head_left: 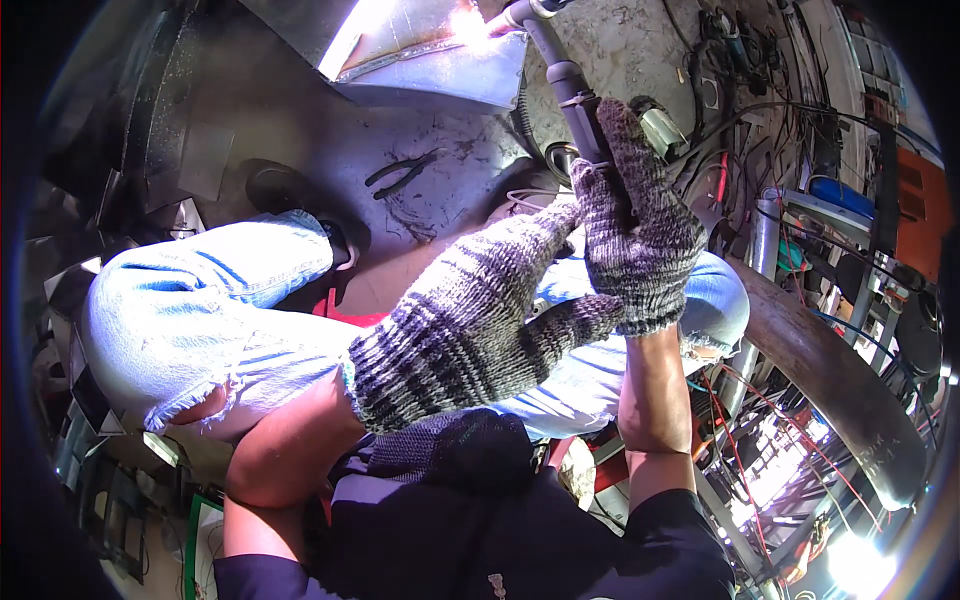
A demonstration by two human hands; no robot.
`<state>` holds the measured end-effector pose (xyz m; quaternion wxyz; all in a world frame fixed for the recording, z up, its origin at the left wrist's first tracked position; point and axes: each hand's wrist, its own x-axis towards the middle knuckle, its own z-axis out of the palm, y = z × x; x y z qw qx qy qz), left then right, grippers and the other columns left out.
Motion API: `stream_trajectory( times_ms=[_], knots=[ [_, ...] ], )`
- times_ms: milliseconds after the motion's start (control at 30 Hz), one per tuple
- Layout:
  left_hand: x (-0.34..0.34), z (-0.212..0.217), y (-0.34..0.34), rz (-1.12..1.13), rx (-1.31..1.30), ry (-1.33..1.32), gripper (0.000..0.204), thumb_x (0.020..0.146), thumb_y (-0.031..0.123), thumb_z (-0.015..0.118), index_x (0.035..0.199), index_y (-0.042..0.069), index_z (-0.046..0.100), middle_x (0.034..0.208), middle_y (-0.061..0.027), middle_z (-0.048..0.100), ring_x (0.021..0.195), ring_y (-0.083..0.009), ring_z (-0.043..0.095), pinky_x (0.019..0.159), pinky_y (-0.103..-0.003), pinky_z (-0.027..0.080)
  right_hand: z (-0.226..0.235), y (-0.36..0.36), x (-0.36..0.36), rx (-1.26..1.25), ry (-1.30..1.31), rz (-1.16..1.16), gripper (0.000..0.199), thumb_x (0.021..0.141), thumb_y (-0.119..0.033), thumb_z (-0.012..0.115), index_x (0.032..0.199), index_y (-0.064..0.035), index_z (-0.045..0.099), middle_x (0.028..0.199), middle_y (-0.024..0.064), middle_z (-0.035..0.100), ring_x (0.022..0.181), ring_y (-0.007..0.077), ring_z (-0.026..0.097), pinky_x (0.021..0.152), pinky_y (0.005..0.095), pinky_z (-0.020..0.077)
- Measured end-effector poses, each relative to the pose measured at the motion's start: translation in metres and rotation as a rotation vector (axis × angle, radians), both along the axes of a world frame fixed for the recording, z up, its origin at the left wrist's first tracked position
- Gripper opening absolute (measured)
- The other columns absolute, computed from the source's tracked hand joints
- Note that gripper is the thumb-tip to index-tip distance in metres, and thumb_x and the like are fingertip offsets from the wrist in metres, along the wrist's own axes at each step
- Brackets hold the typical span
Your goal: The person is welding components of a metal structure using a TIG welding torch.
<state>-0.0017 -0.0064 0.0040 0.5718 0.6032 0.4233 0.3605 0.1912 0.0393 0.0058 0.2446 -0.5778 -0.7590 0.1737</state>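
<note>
The right hand (640, 240), in a knitted glove, is clamped round a welding torch (560, 70) whose long axis runs away and slightly left, tip sparking on the far sheet metal (430, 60). The gloved left hand (470, 320) lies flat, fingers together, steadying the right.

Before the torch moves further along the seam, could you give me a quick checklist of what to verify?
1. Right hand grips the welding torch firmly: ok, glove wrapped round the handle.
2. Left hand steadies the right: ok, fingertips touch the right glove.
3. Arc sits on the metal sheet: ok, bright glow at the sheet's edge.
4. Both hands gloved: ok, knitted gloves; forearms bare: not ok.
5. Pliers lie apart from the arc: ok.
6. Seam quality: cannot tell, glare hides it.
</note>
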Motion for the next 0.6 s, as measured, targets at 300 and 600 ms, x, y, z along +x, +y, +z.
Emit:
stream_trajectory(
  times_ms=[300,600],
  knots=[
    [-0.0009,-0.0001,-0.0023,0.010,0.003,-0.044,0.078,0.093,0.027,0.090,0.155,-0.004,0.053,0.131,-0.0245,0.074,0.116,-0.0355,0.076,0.100,-0.044,0.061,-0.0027,0.0002,-0.0006,0.007,-0.016,-0.011,0.049,0.099,-0.016,0.080,0.146,-0.0074,0.070,0.120,0.0204,0.080,0.095,0.0330,0.082,0.081,0.0377,0.0645],
    [0.0002,-0.0001,-0.0020,0.049,0.039,-0.076,0.069,0.095,0.028,0.088,0.148,-0.005,0.058,0.124,-0.0255,0.075,0.111,-0.0390,0.076,0.095,-0.046,0.062,-0.0024,0.0000,-0.0012,0.018,-0.023,-0.013,0.049,0.101,-0.018,0.079,0.148,-0.0098,0.069,0.118,0.0201,0.081,0.093,0.0299,0.083,0.077,0.0376,0.0642]
  ],
)
